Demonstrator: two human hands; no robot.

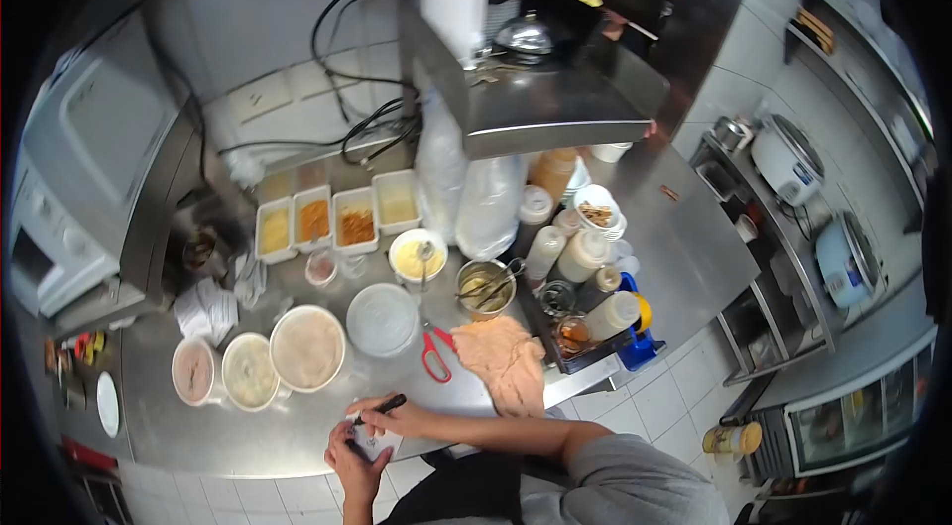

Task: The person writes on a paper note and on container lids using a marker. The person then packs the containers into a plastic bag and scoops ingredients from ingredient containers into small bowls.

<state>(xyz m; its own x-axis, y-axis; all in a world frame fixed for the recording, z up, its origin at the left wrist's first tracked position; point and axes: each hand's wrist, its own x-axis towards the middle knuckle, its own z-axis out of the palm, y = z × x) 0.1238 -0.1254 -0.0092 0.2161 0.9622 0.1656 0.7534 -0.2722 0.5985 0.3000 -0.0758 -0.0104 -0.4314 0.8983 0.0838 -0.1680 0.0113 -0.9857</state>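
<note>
At the front edge of the steel counter, my right hand [375, 417] is closed around a black marker pen [394, 403], its tip pointing down and left. Just below it, my left hand [349, 466] grips a small white paper [375, 444] with some dark marks on it. A short dark piece, perhaps the pen's cap, shows by the left fingers. Red-handled scissors [436, 356] and a crumpled peach cloth [503, 358] lie beyond my right forearm.
Round lidded tubs [307, 348] stand in a row at left, with a clear lidded bowl [384, 320] beside them. Behind are rectangular food containers [356, 220] and a metal pot [486, 288] with utensils. A black tray [585, 360] holds several bottles at right, under a raised steel shelf [555, 114].
</note>
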